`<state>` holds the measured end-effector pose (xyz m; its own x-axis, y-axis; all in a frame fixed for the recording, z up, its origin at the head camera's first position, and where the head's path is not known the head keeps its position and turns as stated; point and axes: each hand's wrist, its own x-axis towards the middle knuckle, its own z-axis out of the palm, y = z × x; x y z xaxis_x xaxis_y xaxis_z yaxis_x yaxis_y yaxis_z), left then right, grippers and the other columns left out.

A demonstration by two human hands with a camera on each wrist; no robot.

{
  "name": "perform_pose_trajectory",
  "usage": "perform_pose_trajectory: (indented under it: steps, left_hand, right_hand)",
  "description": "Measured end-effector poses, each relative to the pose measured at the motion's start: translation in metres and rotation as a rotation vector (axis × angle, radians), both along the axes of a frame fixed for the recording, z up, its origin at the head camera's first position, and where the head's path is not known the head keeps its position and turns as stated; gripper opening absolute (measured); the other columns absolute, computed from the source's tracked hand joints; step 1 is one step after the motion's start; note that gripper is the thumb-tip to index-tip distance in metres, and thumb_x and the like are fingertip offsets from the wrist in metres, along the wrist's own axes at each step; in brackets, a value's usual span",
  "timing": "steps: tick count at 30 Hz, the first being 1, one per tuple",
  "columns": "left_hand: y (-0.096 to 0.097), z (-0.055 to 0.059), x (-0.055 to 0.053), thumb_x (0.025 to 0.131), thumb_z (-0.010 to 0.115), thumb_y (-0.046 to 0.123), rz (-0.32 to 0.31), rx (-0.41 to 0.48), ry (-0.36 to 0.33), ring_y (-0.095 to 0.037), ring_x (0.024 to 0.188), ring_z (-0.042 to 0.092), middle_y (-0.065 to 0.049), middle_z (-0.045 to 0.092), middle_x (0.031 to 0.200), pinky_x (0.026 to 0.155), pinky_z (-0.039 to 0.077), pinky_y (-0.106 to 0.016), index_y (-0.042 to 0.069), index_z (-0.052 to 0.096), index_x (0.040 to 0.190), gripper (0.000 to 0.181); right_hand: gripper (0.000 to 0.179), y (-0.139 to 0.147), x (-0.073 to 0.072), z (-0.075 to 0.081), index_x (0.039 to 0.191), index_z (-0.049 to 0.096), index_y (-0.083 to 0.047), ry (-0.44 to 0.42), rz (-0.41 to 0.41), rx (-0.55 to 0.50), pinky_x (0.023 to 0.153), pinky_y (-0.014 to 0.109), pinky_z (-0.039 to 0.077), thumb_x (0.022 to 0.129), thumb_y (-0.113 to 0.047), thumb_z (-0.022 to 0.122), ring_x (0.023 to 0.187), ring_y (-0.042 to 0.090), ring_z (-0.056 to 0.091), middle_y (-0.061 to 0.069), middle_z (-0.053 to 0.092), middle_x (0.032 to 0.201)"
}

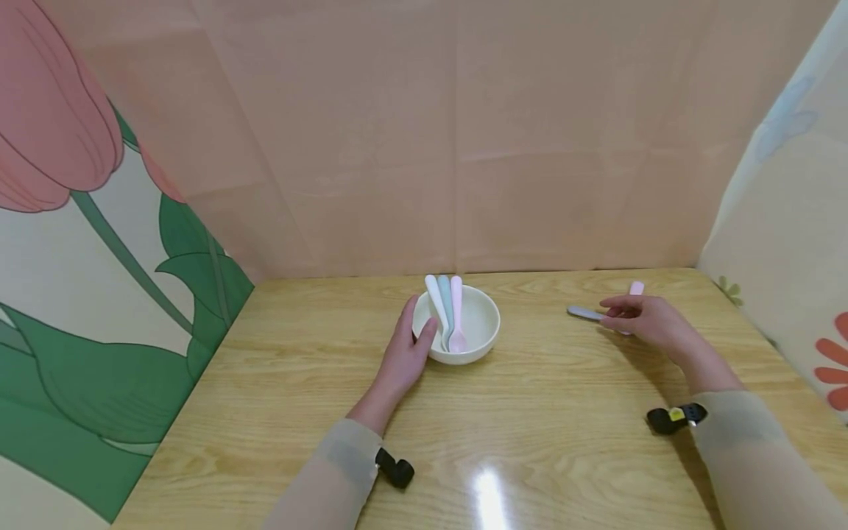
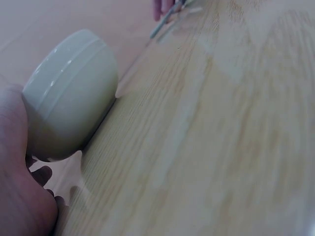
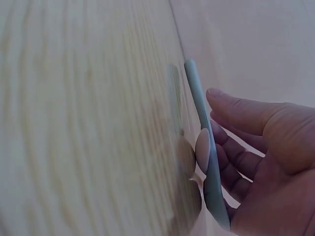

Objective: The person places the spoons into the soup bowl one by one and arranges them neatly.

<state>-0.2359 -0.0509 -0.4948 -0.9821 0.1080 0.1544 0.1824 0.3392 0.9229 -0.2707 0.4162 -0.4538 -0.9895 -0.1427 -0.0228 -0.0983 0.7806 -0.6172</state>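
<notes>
A white bowl (image 1: 486, 324) stands on the table with three small spoons leaning in it: a white spoon (image 1: 435, 302), a blue-green spoon (image 1: 446, 294) and a pink spoon (image 1: 456, 309). My left hand (image 1: 404, 350) grips the bowl's left side, thumb near the rim; the left wrist view shows it against the bowl's outer wall (image 2: 74, 93). To the right, my right hand (image 1: 645, 320) is at a grey-blue spoon (image 1: 583, 313). In the right wrist view its thumb shows slightly apart from that spoon's handle (image 3: 197, 93). Another pink spoon (image 1: 637, 288) is partly hidden behind this hand.
The wooden table (image 1: 530, 412) ends at a plain pinkish backdrop (image 1: 457, 147). Printed flower sheets stand at its left (image 1: 152, 294) and right sides. Small black cameras are strapped at both sleeves.
</notes>
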Motion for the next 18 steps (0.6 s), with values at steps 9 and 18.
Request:
perform_pose_trajectory:
  steps: [9,18]
  left_hand:
    - [-0.0001,0.0002,0.0000,0.116,0.049,0.055,0.001,0.000,-0.004,-0.020,0.163,0.029,0.000,0.028,0.181,0.133,0.024,-0.044,0.028,0.019,0.179,0.074]
    - [-0.0002,-0.0003,0.0003,0.116,0.048,0.057,0.002,-0.002,-0.012,-0.021,0.164,0.028,0.000,0.027,0.181,0.133,0.024,-0.045,0.029,0.018,0.179,0.075]
  right_hand:
    - [0.051,-0.0022,-0.0001,-0.0003,0.144,0.067,0.007,0.020,0.009,0.020,0.078,0.020,0.049,0.107,-0.027,0.078,0.102,0.022,0.062,0.018,0.075,0.122]
    - [0.047,-0.0029,-0.0002,-0.0014,0.138,0.071,0.008,0.070,0.026,0.060,0.080,0.019,0.047,0.105,-0.023,0.080,0.104,0.024,0.065,0.020,0.077,0.118]
